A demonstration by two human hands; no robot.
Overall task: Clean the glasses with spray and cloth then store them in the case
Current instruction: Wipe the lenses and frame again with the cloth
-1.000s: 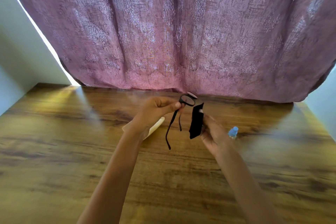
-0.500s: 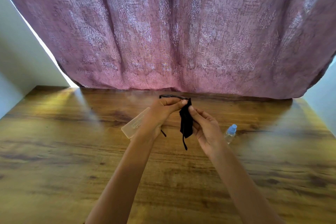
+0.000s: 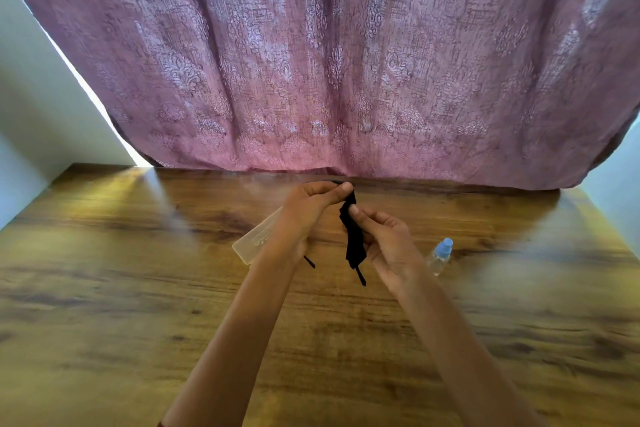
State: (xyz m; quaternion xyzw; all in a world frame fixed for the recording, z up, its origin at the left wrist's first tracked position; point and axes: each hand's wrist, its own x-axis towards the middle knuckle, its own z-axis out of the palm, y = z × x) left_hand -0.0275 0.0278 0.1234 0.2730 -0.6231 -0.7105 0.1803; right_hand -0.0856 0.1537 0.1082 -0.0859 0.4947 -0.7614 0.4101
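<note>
So both hands are up over the table (image 3: pixel 104 340): right hand (image 3: pixel 388 246) fingers pinch the black cloth (image 3: pixel 354 239), left hand (image 3: pixel 308 211) fingers grip the glasses (image 3: pixel 360 277), mostly hidden. Spray bottle (image 3: pixel 439 256) stands at 3 o'clock, clear case (image 3: pixel 258 240) at 9. Pink curtain (image 3: pixel 329 62) behind.

1. The left hand (image 3: pixel 304 211) and right hand (image 3: pixel 388 243) are both bare: no glove, ring, watch or band shows.
2. Both forearms are uncovered up to the bottom edge of the view.
3. No sleeve reaches either wrist.
</note>
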